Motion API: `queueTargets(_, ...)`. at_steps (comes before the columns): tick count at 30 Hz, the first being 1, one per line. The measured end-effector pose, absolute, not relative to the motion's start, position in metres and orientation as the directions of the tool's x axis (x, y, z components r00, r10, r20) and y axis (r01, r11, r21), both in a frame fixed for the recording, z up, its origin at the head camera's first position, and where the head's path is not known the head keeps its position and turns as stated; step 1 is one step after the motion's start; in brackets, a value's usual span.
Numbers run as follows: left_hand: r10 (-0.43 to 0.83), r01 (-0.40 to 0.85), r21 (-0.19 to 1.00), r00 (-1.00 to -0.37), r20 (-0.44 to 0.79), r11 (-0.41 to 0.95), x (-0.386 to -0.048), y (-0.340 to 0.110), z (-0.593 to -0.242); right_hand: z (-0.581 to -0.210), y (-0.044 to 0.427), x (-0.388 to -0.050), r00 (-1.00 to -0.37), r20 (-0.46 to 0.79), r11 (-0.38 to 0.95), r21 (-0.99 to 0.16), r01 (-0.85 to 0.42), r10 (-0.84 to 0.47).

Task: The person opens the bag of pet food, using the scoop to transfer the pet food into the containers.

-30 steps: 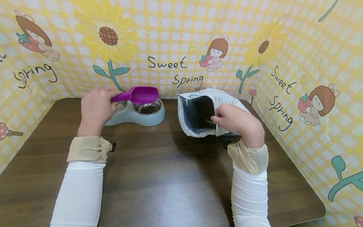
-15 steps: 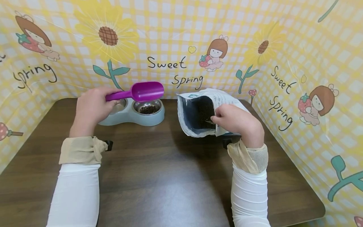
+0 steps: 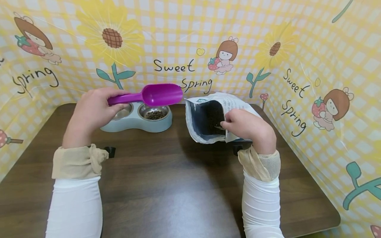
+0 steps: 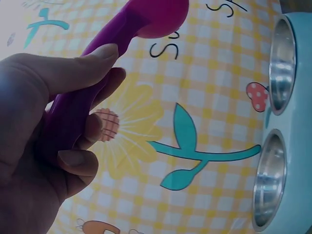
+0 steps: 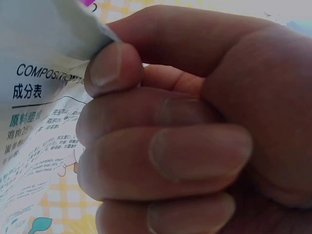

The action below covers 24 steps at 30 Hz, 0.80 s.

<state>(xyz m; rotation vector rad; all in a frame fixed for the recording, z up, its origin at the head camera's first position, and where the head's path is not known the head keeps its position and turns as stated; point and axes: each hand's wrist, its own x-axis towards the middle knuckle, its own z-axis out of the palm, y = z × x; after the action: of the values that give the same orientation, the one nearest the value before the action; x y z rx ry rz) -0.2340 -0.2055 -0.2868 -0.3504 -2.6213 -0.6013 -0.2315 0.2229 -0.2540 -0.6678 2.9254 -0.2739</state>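
My left hand [image 3: 89,110] curls round the purple scoop [image 3: 162,94], raised near the double bowl [image 3: 138,123]; my right hand [image 3: 248,125] pinches the bag [image 3: 200,121] on the worktop [image 3: 166,172] by its edge. I'd best hold it wide and guide the scoop in level, without snagging.

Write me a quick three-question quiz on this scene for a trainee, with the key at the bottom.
1. What does the left hand hold?
2. True or false: the right hand is dipped into a metal bowl.
3. Fill the gap: in the head view, the metal bowl on the right contains small brown ____.

Key
1. The purple scoop.
2. False; the right hand grips the edge of the opened white bag.
3. Pellets.
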Motion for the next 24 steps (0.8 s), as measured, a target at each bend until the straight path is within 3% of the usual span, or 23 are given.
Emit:
queueTargets(12, 0.288, 0.401, 0.391, -0.904, 0.317, 0.828, -0.21, -0.191, -0.269, -0.254, 0.222, -0.232, -0.893, -0.094, 0.883, -0.228, -0.411, -0.44)
queueTargets(24, 0.414, 0.504, 0.328, -0.857, 0.308, 0.799, -0.213, -0.144, -0.27, -0.254, 0.22, -0.23, -0.891, -0.073, 0.88, -0.212, -0.425, -0.447)
